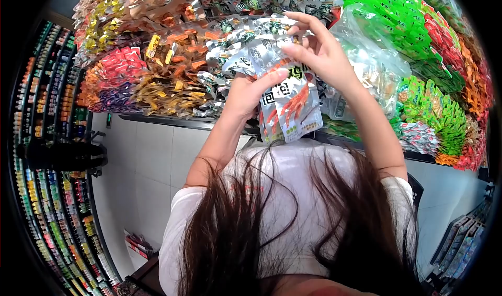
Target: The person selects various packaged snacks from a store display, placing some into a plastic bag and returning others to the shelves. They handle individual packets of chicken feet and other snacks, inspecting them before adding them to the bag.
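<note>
Silver snack packets (295, 107) with dark lettering and pictures of orange-red chicken feet hang upright in front of the chest, two or more of them overlapping. Their left side is gripped by my left hand (248, 93), its thumb across the front and its other fingers hidden behind. At the top of the packets is my right hand (319, 50), fingers bent and thumb apart from the index finger; whether it pinches a packet edge cannot be made out. More silver packets (230, 29) lie heaped just beyond both hands.
Orange-brown packets (183, 60) and red packets (123, 60) are piled on the left of the display. To the right are a clear plastic bag (366, 68) and green packets (387, 19). Shelves of goods (65, 207) line the far left, beside a dark-clothed person (65, 155).
</note>
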A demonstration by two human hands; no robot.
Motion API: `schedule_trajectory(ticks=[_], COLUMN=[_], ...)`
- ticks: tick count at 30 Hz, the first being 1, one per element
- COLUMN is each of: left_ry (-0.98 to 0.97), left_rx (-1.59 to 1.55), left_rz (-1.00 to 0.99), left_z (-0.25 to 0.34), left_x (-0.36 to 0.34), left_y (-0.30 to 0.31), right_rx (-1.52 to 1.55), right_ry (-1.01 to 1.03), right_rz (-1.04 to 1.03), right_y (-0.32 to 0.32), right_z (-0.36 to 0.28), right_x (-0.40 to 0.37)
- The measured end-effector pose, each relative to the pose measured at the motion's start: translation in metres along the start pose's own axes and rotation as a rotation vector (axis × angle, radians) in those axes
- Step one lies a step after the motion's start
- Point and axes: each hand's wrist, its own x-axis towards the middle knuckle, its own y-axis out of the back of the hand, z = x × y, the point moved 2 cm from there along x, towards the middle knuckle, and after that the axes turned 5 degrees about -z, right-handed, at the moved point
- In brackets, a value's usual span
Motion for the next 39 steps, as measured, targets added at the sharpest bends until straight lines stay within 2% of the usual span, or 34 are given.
schedule_trajectory(ticks=[1, 4, 6, 9, 16, 20, 25, 27, 28, 30, 32, 33, 34, 36, 37, 39], left_ry=[0.003, 0.007, -0.01, 0.01, 0.02, -0.028, 0.003, 0.0, 0.005, 0.002, 0.033, 0.042, 0.04, 0.056, 0.059, 0.07], left_rx=[-0.009, -0.085, -0.074, -0.11, -0.091, -0.067, -0.071, -0.085, -0.097, -0.108, -0.083, -0.089, -0.09, -0.08, -0.082, -0.072], left_rz=[0.046, 0.127, 0.162, 0.189, 0.198, 0.203, 0.218, 0.203, 0.192, 0.175, 0.2, 0.201, 0.2, 0.136, 0.141, 0.165], left_z=[0.0, 0.001, 0.0, 0.0, 0.003, -0.001, -0.003, -0.007, -0.01, -0.013, -0.014, -0.013, -0.012, -0.012, -0.013, -0.013], left_x=[0.0, 0.002, 0.004, 0.009, 0.015, 0.016, 0.019, 0.022, 0.024, 0.027, 0.027, 0.027, 0.027, 0.026, 0.026, 0.027], left_y=[0.003, 0.008, 0.012, 0.017, 0.017, 0.017, 0.018, 0.021, 0.024, 0.027, 0.028, 0.027, 0.028, 0.028, 0.028, 0.029], right_rx=[-0.114, -0.211, -0.138, -0.179, -0.028, -0.08, -0.086, -0.25, -0.182, -0.235, -0.579, -0.439, -0.308, -0.542, -0.541, -1.03], right_ry=[-0.191, -0.113, -0.316, -0.354, -0.245, -0.228, -0.178, -0.422, -0.332, -0.128, 0.127, 0.152, -0.006, 0.013, 0.009, 0.168], right_rz=[-0.08, -0.226, -0.329, -0.346, -0.31, -0.3, -0.327, -0.342, -0.235, 0.04, 0.164, 0.22, 0.266, 0.338, 0.333, 0.36], right_y=[0.004, 0.001, -0.001, 0.001, 0.002, 0.004, 0.011, 0.021, 0.028, 0.045, 0.075, 0.081, 0.088, 0.104, 0.108, 0.11], right_z=[-0.005, 0.004, -0.002, 0.012, 0.031, 0.035, 0.03, 0.009, 0.007, 0.007, 0.011, 0.007, -0.003, 0.006, 0.01, 0.012], right_x=[-0.006, -0.023, -0.035, -0.041, -0.044, -0.045, -0.041, -0.034, -0.029, -0.015, 0.005, 0.012, 0.019, 0.032, 0.035, 0.042])
